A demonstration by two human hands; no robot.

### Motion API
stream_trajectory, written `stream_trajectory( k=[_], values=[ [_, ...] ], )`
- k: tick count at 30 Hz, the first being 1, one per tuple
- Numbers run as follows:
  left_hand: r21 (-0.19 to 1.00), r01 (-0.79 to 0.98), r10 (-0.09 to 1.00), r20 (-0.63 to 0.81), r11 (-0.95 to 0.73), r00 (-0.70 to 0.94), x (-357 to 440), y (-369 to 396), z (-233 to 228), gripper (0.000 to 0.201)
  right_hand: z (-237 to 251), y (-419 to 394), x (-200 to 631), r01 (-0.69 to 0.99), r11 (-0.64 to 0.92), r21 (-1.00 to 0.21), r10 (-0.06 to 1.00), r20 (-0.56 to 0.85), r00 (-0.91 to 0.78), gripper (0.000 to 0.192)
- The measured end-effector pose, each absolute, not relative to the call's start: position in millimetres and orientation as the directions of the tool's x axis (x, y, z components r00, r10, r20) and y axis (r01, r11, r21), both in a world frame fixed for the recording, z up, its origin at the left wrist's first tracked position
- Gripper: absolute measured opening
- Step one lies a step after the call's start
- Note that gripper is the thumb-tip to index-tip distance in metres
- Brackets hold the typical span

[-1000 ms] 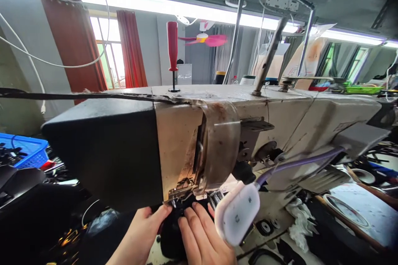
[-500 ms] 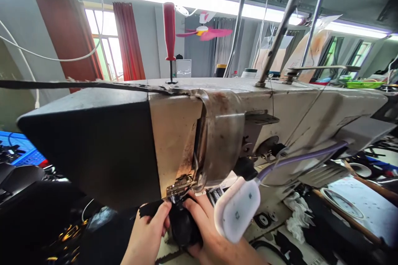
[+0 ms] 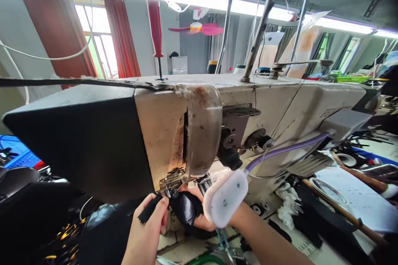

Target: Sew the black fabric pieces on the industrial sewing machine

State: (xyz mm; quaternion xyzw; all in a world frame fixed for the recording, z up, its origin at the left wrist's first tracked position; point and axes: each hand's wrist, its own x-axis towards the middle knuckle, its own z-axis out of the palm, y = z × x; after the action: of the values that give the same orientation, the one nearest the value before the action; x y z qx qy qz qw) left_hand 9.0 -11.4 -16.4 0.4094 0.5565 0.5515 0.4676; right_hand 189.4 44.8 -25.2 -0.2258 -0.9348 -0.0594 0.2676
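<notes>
A sewing machine (image 3: 161,128) with a dark end cover fills the middle of the view. Below its presser foot (image 3: 169,192), a shiny black piece of material (image 3: 188,207) curves downward. My left hand (image 3: 147,223) pinches a black strip with a jagged edge (image 3: 149,209), just left of the foot; whether strip and piece are one is unclear. Wrapped around the black piece's right side is my right hand (image 3: 203,221), partly hidden behind a white oval lamp (image 3: 225,198). The needle tip cannot be made out.
A red-handled screwdriver (image 3: 154,29) stands upright on the machine's top. Teal-handled tool (image 3: 222,238) lies below the lamp. A blue basket (image 3: 21,157) and gold-coloured metal pieces (image 3: 66,232) are at left. White crumpled material (image 3: 286,205) lies at right.
The camera view has shifted, so the machine sits further left. My right hand's fingers have gone from over the black piece to its far right side, and the piece shows more surface.
</notes>
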Motion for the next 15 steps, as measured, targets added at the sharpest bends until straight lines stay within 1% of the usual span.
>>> stream_trajectory(
  k=[3,5,6,8,10,12,13,15],
  values=[
    [0.996,-0.073,0.957,-0.064,0.045,-0.284,13,-12,-20,0.041,-35,28,187,0.605,0.796,0.008,0.458,0.645,-0.612,0.046],
    [0.989,-0.125,0.926,-0.125,0.085,-0.357,18,-13,-22,0.037,-41,16,186,0.699,0.715,-0.004,0.503,0.697,-0.511,0.053],
    [0.981,-0.162,0.904,-0.166,0.109,-0.393,20,-13,-23,0.038,-43,12,185,0.716,0.698,-0.019,0.525,0.694,-0.493,0.053],
    [0.965,-0.217,0.871,-0.228,0.145,-0.435,23,-13,-22,0.047,-45,8,186,0.705,0.705,-0.071,0.566,0.656,-0.500,0.053],
    [0.967,-0.199,0.877,-0.233,0.161,-0.420,23,-15,-21,0.049,-44,10,190,0.678,0.724,-0.128,0.585,0.635,-0.504,0.053],
    [0.986,-0.091,0.916,-0.162,0.138,-0.367,18,-17,-20,0.043,-42,14,195,0.657,0.735,-0.167,0.597,0.618,-0.511,0.051],
    [0.995,-0.007,0.933,-0.096,0.100,-0.346,14,-18,-21,0.039,-40,16,198,0.648,0.740,-0.182,0.605,0.601,-0.522,0.049],
    [0.978,0.199,0.944,0.117,-0.056,-0.310,0,-19,-24,0.029,-36,21,203,0.623,0.750,-0.222,0.624,0.551,-0.554,0.041]
  ],
)
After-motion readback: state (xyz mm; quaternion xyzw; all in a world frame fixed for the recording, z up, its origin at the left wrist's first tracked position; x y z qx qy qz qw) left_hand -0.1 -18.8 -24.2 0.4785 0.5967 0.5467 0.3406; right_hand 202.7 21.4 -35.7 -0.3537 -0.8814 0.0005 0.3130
